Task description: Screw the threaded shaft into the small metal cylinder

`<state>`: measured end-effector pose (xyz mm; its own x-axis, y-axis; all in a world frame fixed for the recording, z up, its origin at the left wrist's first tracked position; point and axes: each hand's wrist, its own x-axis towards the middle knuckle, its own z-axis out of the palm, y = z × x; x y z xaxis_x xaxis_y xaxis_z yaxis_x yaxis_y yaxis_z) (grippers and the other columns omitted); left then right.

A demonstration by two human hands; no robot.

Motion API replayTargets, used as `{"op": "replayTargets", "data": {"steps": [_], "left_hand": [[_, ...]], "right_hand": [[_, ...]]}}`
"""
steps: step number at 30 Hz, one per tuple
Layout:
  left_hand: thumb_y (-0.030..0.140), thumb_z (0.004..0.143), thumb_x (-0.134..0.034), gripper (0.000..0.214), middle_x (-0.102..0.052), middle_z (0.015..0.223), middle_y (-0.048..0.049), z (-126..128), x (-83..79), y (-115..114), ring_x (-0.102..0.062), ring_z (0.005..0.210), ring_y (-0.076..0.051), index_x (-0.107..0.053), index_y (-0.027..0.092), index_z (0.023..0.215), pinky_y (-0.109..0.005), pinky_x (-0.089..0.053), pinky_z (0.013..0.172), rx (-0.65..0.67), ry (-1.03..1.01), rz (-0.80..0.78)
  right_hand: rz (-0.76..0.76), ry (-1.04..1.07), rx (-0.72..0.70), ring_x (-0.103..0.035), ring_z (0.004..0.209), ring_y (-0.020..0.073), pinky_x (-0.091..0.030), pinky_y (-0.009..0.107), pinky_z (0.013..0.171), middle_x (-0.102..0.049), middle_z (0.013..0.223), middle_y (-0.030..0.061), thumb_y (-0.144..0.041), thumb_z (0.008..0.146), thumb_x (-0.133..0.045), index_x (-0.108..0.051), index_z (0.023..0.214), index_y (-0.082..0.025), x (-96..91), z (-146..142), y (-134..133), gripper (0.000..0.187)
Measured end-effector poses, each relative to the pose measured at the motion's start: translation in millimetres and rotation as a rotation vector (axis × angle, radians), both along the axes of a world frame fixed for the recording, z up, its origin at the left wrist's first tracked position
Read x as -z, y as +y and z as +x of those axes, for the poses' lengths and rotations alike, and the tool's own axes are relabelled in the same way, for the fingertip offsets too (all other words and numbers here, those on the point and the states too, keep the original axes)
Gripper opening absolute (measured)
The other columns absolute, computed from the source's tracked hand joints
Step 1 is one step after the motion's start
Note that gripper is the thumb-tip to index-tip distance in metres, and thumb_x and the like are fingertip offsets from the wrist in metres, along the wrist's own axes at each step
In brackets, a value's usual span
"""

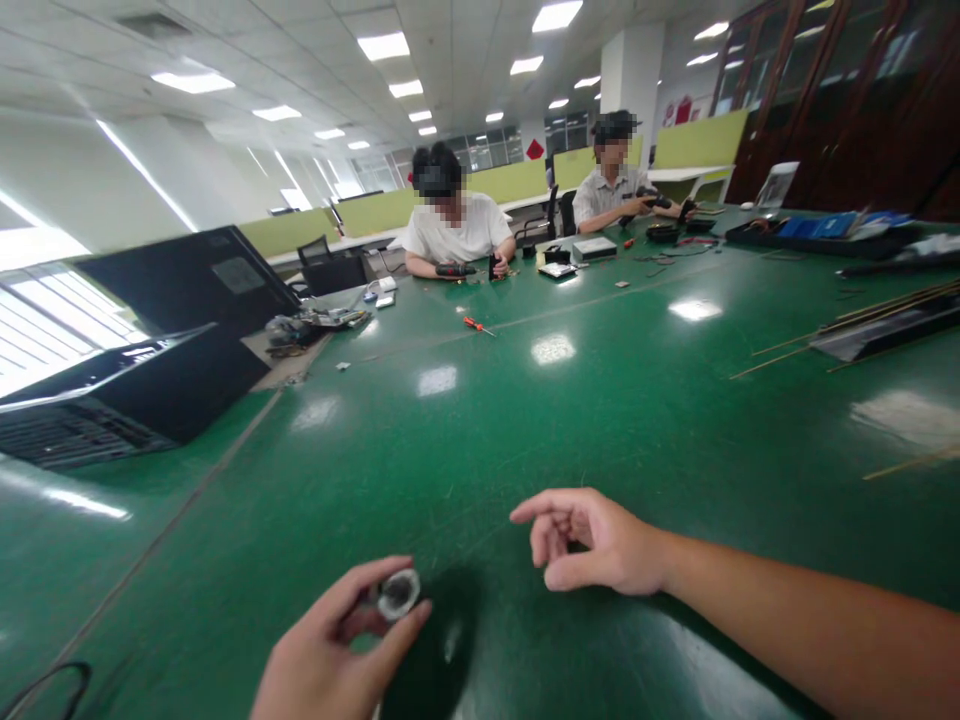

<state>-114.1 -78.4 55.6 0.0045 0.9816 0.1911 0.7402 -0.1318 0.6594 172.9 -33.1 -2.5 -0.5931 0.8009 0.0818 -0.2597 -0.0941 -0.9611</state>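
Note:
My left hand [330, 640], low in the view, grips a small round object [399, 594] between the thumb and fingers. The object has a pale, shiny rim and a dark middle; its exact kind is not clear. To the right, my right hand [596, 542] is over the green table [465, 440] with nothing in it. Its index finger points left, the other fingers are loosely bent, and the thumb stands apart from them. A gap of bare tabletop separates the two hands.
Black metal casing [172, 400] stands at the left. A red-handled screwdriver [475, 325] lies further off. Two co-workers, one in a white shirt [457, 235], sit across the table with tools and parts. Thin rods [840, 325] and a black tray [825, 240] lie right.

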Motion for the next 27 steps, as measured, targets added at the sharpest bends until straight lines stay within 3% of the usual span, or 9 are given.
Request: {"op": "replayTargets", "data": {"steps": [3,6,9,13,18,27], "left_hand": [[0.032,0.074,-0.074,0.021,-0.074,0.092,-0.0023,49.1,2.1,43.0,-0.071,0.08,-0.022,-0.073,0.024,0.094,-0.03,-0.055,0.067,0.186,0.007,0.003],[0.026,0.077,-0.071,0.021,-0.071,0.092,-0.0032,82.1,17.3,65.7,-0.067,0.077,-0.02,-0.074,0.024,0.097,-0.03,-0.052,0.064,0.276,0.024,0.033],[0.021,0.079,-0.07,0.024,-0.068,0.094,-0.0035,88.7,36.2,69.5,-0.066,0.084,-0.02,-0.073,0.025,0.103,-0.032,-0.053,0.075,0.384,-0.003,0.037],[0.015,0.08,-0.07,0.032,-0.068,0.1,-0.0032,83.2,48.9,67.2,-0.066,0.092,-0.02,-0.071,0.029,0.109,-0.031,-0.053,0.081,0.539,-0.055,0.031],[0.013,0.077,-0.074,0.035,-0.07,0.097,0.0001,83.3,51.3,66.8,-0.067,0.088,-0.018,-0.066,0.028,0.107,-0.028,-0.053,0.079,0.482,-0.132,0.068],[0.014,0.08,-0.071,0.022,-0.069,0.095,-0.0026,83.0,51.6,67.1,-0.066,0.088,-0.019,-0.068,0.025,0.099,-0.029,-0.053,0.077,0.52,-0.151,0.107]], "right_hand": [[0.246,-0.144,0.371,-0.057,0.084,0.0132,-0.045,0.029,0.075,-0.06,0.107,0.0053,-0.012,0.072,-0.07,-0.052,0.132,-0.019,-2.0,3.6,4.4,0.063],[0.386,-0.392,0.573,-0.055,0.095,0.0159,-0.045,0.031,0.079,-0.056,0.119,0.006,0.0,0.066,-0.057,-0.044,0.137,-0.024,3.2,4.4,7.2,0.076],[0.441,-0.538,0.55,-0.056,0.094,0.0154,-0.046,0.032,0.084,-0.056,0.121,0.0046,0.002,0.062,-0.056,-0.04,0.139,-0.025,8.8,2.5,7.1,0.083],[0.435,-0.627,0.486,-0.057,0.082,0.014,-0.047,0.03,0.08,-0.062,0.104,0.0004,-0.003,0.067,-0.061,-0.055,0.124,-0.024,6.1,0.1,4.9,0.061],[0.459,-0.721,0.43,-0.06,0.081,0.0157,-0.043,0.028,0.073,-0.065,0.087,-0.0007,-0.01,0.072,-0.068,-0.067,0.093,-0.021,-0.8,1.7,4.5,0.024],[0.459,-0.705,0.383,-0.061,0.079,0.0152,-0.043,0.028,0.072,-0.067,0.085,-0.0001,-0.018,0.079,-0.071,-0.071,0.09,-0.02,-3.1,4.7,5.1,0.011]]}}
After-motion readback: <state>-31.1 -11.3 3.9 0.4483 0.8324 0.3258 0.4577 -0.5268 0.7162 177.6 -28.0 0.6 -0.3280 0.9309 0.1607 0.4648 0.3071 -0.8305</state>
